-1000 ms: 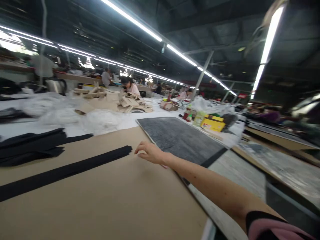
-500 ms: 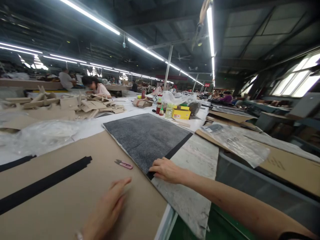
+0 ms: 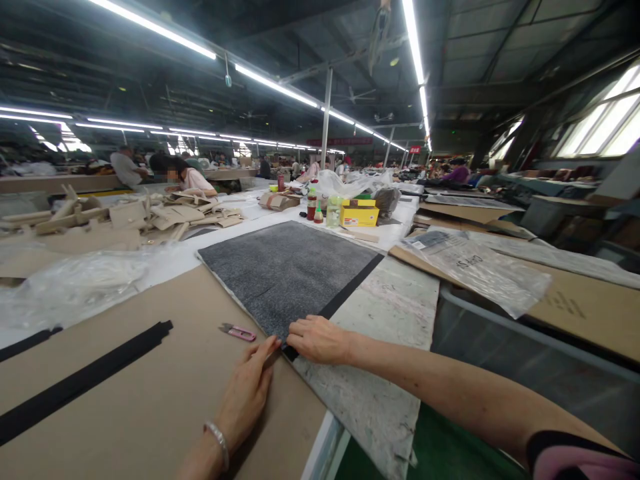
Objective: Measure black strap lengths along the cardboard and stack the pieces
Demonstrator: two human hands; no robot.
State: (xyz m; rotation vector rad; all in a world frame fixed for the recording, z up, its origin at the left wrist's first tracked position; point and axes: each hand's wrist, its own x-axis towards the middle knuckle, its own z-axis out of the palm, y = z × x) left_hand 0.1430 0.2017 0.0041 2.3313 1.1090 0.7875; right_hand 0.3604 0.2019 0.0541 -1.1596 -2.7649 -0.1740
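Observation:
A dark grey, felt-like sheet (image 3: 295,273) lies flat, with a black strip (image 3: 353,287) running along its right edge. My left hand (image 3: 253,380), wearing a bracelet, has its fingertips together at the sheet's near corner. My right hand (image 3: 317,340) is closed, fingers bent down over the near end of the strip, which it partly hides. Just left of the sheet, by my left fingers, pink-handled thread snips (image 3: 238,332) rest on the brown board (image 3: 175,387). More black strips (image 3: 85,380) lie on the board farther left.
A worn pale board (image 3: 395,313) sits under the sheet's right side. Bottles and a yellow box (image 3: 359,213) stand beyond it. Plastic wrap (image 3: 80,280) and brown pieces (image 3: 130,217) are piled left. To the right is a grey bin (image 3: 480,333) with cardboard and a plastic bag on top.
My left hand has moved up and right from over the brown board to the sheet's near corner, beside my right hand. My right hand stays at the strip's end. The view has shifted slightly.

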